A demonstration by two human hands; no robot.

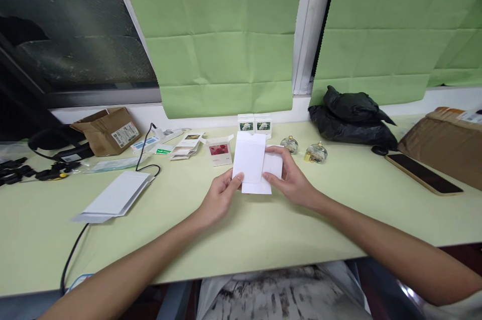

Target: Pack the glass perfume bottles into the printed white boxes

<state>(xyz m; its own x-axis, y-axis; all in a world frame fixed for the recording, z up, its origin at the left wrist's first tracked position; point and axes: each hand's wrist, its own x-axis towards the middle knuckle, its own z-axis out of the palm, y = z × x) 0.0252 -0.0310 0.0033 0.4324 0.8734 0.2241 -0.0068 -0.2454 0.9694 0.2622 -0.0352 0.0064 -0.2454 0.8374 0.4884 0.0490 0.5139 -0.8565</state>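
Note:
Both hands hold a flat white carton blank (251, 160) upright above the pale green table (263, 229). My left hand (219, 196) pinches its lower left corner with thumb and fingers. My right hand (289, 177) grips its right side, the thumb on the front and the fingers behind. The card's plain white inner face is toward me. Just behind it stand a small white box with a red picture (220, 152) and two small white boxes with green labels (255, 124).
A stack of flat white blanks (115, 198) lies at left beside a black cable (145, 159). Two glass bottles (315, 152) sit right of the hands, then a black bag (350, 116), a phone (422, 173) and brown parcels (444, 141). An open cardboard box (107, 130) is far left.

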